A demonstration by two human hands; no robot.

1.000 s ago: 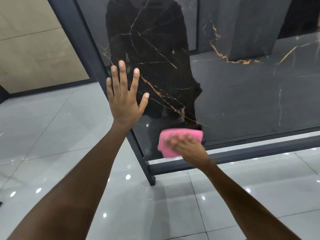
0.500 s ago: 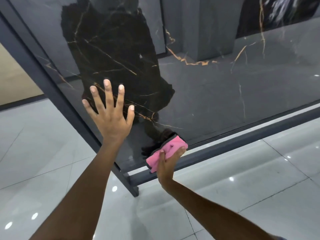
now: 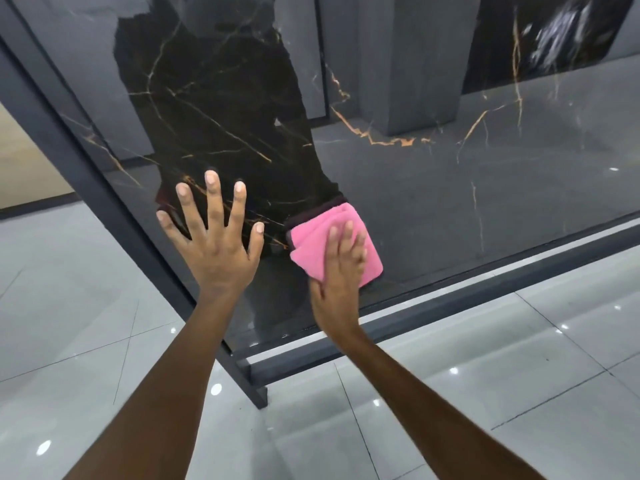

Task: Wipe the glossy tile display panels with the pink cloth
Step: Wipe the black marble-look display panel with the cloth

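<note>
Right hand [image 3: 341, 271] is laid flat on a folded pink microfibre cloth [image 3: 337, 245], fingers straight and close together, pressing it against the glossy black marble-look tile panel with orange-gold veins [image 3: 450, 174]. The cloth sits low on the panel, just above the bottom rail, and its own dark reflection shows along its top-left edge.

Left hand [image 3: 218, 244] is right beside it on the left, palm flat on the same panel with all five fingers spread wide, holding nothing. It's near the panel's left edge, close to the frame.

The panel leans in a dark grey metal display frame [image 3: 450, 303], with a slanted upright on the left and a foot resting on the floor. You can see a dark silhouette of the person reflected in the gloss. Underneath is a shiny pale grey tiled floor [image 3: 519, 393] with little ceiling-light spots reflected in it. A beige tile panel [image 3: 20, 161] sits off to the far left.

Can't spot any brand, label or writing anywhere.
</note>
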